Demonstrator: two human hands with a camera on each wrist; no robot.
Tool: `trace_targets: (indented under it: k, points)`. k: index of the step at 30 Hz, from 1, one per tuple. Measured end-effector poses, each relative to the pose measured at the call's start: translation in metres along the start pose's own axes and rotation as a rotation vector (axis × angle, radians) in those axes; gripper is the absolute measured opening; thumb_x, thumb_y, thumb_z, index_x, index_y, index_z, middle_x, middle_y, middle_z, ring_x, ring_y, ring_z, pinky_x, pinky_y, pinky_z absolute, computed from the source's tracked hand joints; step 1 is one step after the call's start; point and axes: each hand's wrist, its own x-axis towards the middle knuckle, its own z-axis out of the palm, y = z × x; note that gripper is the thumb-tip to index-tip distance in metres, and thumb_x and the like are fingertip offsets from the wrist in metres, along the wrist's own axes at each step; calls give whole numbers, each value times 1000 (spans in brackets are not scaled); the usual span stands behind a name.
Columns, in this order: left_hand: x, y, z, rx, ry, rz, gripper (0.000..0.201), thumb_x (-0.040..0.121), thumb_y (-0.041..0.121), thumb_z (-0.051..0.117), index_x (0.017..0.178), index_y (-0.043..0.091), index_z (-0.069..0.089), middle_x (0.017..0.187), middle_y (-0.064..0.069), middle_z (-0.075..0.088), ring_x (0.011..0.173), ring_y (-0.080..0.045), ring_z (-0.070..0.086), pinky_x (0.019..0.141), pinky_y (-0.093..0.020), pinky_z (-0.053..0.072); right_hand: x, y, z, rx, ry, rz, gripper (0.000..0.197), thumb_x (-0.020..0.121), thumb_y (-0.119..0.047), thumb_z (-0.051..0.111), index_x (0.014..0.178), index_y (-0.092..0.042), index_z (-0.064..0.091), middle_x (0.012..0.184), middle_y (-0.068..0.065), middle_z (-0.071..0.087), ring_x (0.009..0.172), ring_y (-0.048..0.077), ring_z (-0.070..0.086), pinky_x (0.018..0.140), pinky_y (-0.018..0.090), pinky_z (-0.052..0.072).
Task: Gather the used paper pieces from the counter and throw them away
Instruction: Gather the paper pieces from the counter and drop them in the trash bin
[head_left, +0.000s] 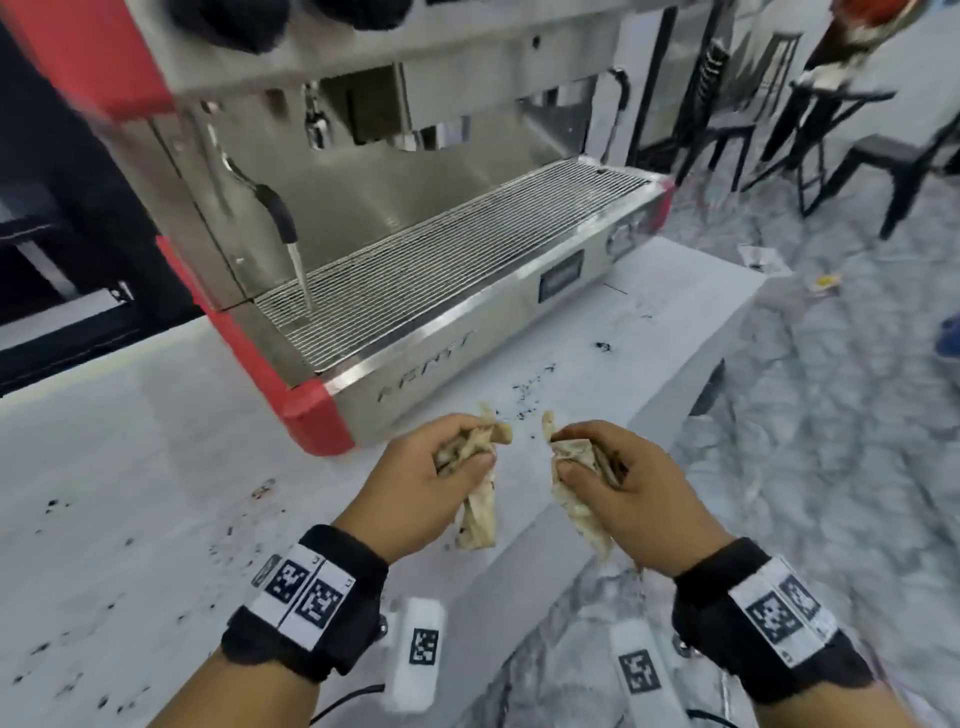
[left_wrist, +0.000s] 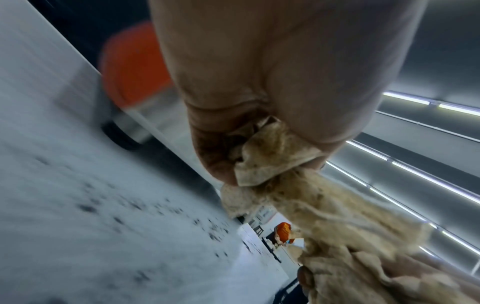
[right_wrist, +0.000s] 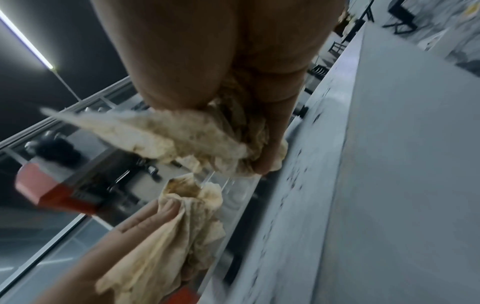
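Each of my hands holds a crumpled, coffee-stained paper piece above the counter's front edge. My left hand (head_left: 447, 462) grips one beige paper piece (head_left: 480, 512) that hangs down below the thumb; up close this left paper (left_wrist: 298, 197) is bunched between thumb and fingers. My right hand (head_left: 602, 467) grips a second stained paper piece (head_left: 576, 506), whose tail trails toward my wrist. In the right wrist view the right paper (right_wrist: 161, 135) juts out left, and the left hand's paper (right_wrist: 182, 230) shows below it. The two hands are a short gap apart.
A steel espresso machine (head_left: 415, 234) with red corners stands just behind my hands. The white counter (head_left: 130, 467) is speckled with dark coffee grounds (head_left: 530, 389). Its right edge drops to a marbled floor (head_left: 831, 467), where black chairs (head_left: 893, 156) stand.
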Motion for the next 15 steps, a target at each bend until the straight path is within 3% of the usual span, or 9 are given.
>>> trace_targets:
  k: [7,12,15]
  points:
    - [85,47,138,118,-109,70,17,88,25,62,99,37,66,85,17,70,68,8,60,59,-4,41,-8,75,-140,-52,115,73,19,94,-24,66,110,-34,66,107,-18,68,101,-3,62,86,14,46]
    - [142,68,219,94,-191,75,15,88,23,63,101,30,67,80,10,67,54,6,55,54,-7,40,-11,122,-218,-59,203,146,19,94,-25,66,112,-32,67,106,-15,70,100,3,64,90,28,52]
    - [176,77,255,111,-237,79,15,88,24,63,99,31,67,82,10,69,54,6,55,56,-10,42,-6,146,-251,-23,251,195,18,94,-25,65,112,-29,67,103,-15,70,98,2,65,88,26,52]
